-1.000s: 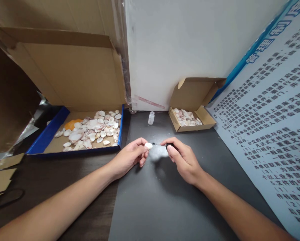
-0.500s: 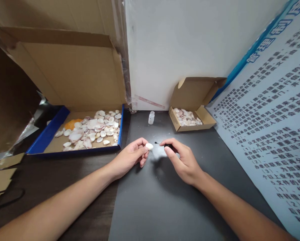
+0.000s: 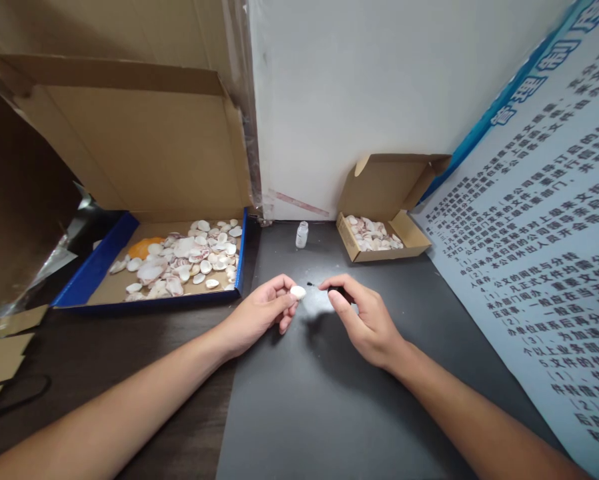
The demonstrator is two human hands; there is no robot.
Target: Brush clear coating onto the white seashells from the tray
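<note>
A small white seashell (image 3: 297, 293) is pinched between the thumb and fingers of my left hand (image 3: 268, 305), over the grey mat. My right hand (image 3: 362, 313) is closed around a black cap (image 3: 335, 291), mostly hidden by the fingers. From it a thin brush points left, its dark tip (image 3: 310, 285) just right of the shell and apart from it in the view. Beyond both hands stands a small clear bottle (image 3: 302, 235) with whitish contents and no cap on it.
On the left, an open blue-edged cardboard box (image 3: 87, 273) holds many loose shells (image 3: 179, 257). A smaller open brown box (image 3: 389, 255) with shells stands at the back right. A white wall panel (image 3: 359, 87) rises behind, and a printed poster (image 3: 539, 247) leans along the right.
The brush tip has shifted very slightly to the left. Both hands keep almost the same place and grip.
</note>
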